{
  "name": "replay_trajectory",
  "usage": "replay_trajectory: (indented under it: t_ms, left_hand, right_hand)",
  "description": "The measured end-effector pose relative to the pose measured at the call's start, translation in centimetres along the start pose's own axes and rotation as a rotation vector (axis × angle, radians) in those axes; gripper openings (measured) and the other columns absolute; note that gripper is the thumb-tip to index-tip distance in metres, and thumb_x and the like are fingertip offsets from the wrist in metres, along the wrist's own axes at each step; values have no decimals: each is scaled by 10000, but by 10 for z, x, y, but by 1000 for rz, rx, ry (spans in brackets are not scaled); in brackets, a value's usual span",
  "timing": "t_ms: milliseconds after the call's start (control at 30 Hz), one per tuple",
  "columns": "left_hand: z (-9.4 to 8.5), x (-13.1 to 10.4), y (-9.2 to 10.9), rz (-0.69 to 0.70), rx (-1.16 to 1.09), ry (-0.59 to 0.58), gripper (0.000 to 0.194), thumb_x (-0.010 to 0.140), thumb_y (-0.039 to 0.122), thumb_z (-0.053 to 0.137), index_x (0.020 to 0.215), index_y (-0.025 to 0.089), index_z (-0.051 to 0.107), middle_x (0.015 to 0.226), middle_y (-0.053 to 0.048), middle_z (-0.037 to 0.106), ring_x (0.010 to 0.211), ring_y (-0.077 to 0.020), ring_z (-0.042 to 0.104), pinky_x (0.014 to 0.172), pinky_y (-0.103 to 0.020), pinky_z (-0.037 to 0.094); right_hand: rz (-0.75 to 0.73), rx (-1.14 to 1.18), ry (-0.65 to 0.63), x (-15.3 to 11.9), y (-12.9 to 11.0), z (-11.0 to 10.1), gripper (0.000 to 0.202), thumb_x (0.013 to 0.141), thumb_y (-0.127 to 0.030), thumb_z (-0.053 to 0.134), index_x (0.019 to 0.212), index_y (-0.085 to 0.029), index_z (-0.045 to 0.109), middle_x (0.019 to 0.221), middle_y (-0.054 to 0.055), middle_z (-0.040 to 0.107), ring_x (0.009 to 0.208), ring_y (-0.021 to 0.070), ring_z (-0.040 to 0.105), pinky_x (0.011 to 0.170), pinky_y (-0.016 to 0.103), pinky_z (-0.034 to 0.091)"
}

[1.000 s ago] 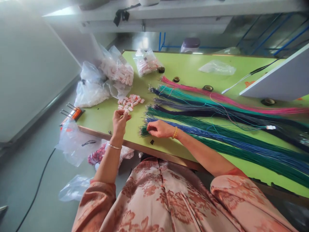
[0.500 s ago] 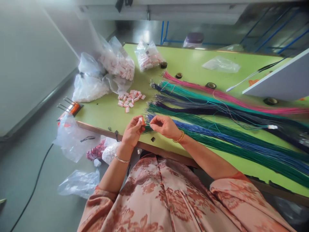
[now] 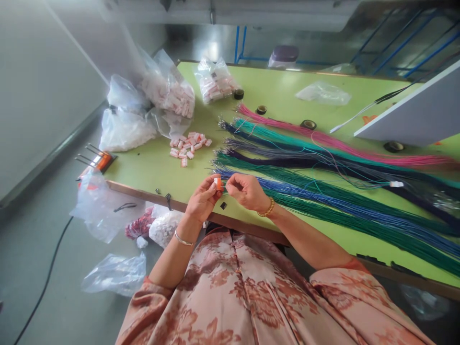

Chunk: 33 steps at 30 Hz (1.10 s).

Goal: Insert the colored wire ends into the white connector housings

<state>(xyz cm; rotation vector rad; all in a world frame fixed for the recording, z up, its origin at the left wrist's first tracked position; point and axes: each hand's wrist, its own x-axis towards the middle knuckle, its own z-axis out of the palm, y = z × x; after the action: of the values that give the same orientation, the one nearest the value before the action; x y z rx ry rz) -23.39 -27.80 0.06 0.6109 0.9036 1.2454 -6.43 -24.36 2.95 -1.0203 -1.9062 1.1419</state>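
My left hand (image 3: 202, 197) pinches a small orange-and-white connector housing (image 3: 218, 183) between thumb and fingers. Close to its right side is my right hand (image 3: 247, 191), thumb and forefinger pressed together on a thin wire (image 3: 224, 186) whose tip points at the housing. Whether the tip sits inside the housing is too small to make out. Beneath and beyond my right hand lie bundles of blue wires (image 3: 298, 189) and green wires (image 3: 323, 227), their metal ends to the left. A loose pile of similar housings (image 3: 189, 145) rests past my left hand.
Bags of housings (image 3: 215, 86) and a white bag (image 3: 125, 129) stand at the back left. Pink wires (image 3: 323, 137) and black tape rolls (image 3: 308, 124) lie farther off. An orange device with metal prongs (image 3: 102, 162) sits at the left table edge (image 3: 143, 191).
The housing in my left hand has turned, showing more of its orange side, and both hands are closer together. The whole view has shifted slightly.
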Motion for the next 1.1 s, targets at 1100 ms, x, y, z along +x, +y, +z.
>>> replay_trajectory:
  t_ms: [1100]
  left_hand:
    - [25, -21, -22, 118, 116, 206, 344, 636, 353, 852, 875, 148, 713, 714, -8, 649, 639, -80, 556, 610, -215, 424]
  right_hand:
    - [-94, -329, -34, -31, 6, 9, 158, 901, -211, 444, 770, -188, 529, 699, 33, 611, 608, 126, 510, 614, 236, 360]
